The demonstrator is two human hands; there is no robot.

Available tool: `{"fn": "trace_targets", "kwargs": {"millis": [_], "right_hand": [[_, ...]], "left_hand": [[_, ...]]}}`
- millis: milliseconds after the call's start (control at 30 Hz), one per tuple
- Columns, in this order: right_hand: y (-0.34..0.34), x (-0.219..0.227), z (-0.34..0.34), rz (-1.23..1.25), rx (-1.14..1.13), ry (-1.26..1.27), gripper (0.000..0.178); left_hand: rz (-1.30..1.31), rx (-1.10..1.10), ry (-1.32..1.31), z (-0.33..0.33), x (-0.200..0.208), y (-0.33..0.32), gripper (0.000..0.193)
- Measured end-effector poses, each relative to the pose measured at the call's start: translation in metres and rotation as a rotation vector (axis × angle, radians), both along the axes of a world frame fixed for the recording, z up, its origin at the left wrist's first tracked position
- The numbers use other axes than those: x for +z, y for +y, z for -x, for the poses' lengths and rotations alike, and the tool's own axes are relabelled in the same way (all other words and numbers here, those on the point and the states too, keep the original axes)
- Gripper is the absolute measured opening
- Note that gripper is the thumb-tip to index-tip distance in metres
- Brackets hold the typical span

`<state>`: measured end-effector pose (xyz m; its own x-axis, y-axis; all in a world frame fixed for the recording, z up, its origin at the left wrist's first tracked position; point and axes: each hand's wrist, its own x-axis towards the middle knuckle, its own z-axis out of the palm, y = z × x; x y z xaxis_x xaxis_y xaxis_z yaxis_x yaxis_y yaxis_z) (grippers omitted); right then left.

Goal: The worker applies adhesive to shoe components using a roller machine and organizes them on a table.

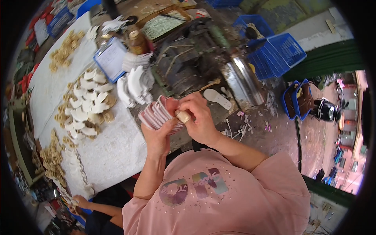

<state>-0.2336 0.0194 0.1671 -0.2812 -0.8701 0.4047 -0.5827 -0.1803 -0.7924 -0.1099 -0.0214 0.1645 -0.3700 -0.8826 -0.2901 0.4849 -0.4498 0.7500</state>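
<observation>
In front of my chest, my left hand [157, 138] is wrapped round a fanned stack of thin curved pink-and-white pieces [154, 114], its thumb along the near side. My right hand [199, 122] closes on the right end of the same stack, where a plain pink face shows. A tan finger cover [183, 116] appears to wrap a digit of this hand; its fingertips are partly hidden behind the pieces. Just beyond my left hand, stacks of white curved pieces [136, 87] stand at the table's edge.
White and tan curved pieces [88, 102] lie heaped on the white-covered table [117, 156] at left. Ahead sit a dark machine [176, 62] with a shiny metal cylinder [244, 80], a clipboard [111, 59] and a white sole-shaped piece [217, 98]. Blue baskets [286, 55] stand right. A co-worker's hand [81, 202] is lower left.
</observation>
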Motion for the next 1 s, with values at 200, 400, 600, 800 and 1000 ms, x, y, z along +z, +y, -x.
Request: {"fn": "trace_targets", "kwargs": {"millis": [200, 400, 600, 800, 1000], "right_hand": [[0.018, 0.029, 0.066, 0.025, 0.009, 0.014, 0.011], [0.026, 0.064, 0.210, -0.086, 0.216, 0.120, 0.008], [0.033, 0.038, 0.338, -0.640, 0.384, 0.477, 0.007], [0.015, 0.028, 0.323, -0.788, 0.593, 0.389, 0.017], [0.014, 0.007, 0.304, -0.506, 0.372, 0.345, 0.013]], "left_hand": [[0.111, -0.014, 0.020, 0.058, 0.015, 0.015, 0.060], [0.231, 0.076, -0.411, 0.109, 0.005, 0.022, 0.055], [0.660, -0.437, -0.964, 0.139, 0.016, 0.051, 0.060], [0.787, -0.668, -0.915, 0.173, 0.031, 0.054, 0.072], [0.685, -0.638, -0.896, 0.177, 0.021, 0.050, 0.073]]}}
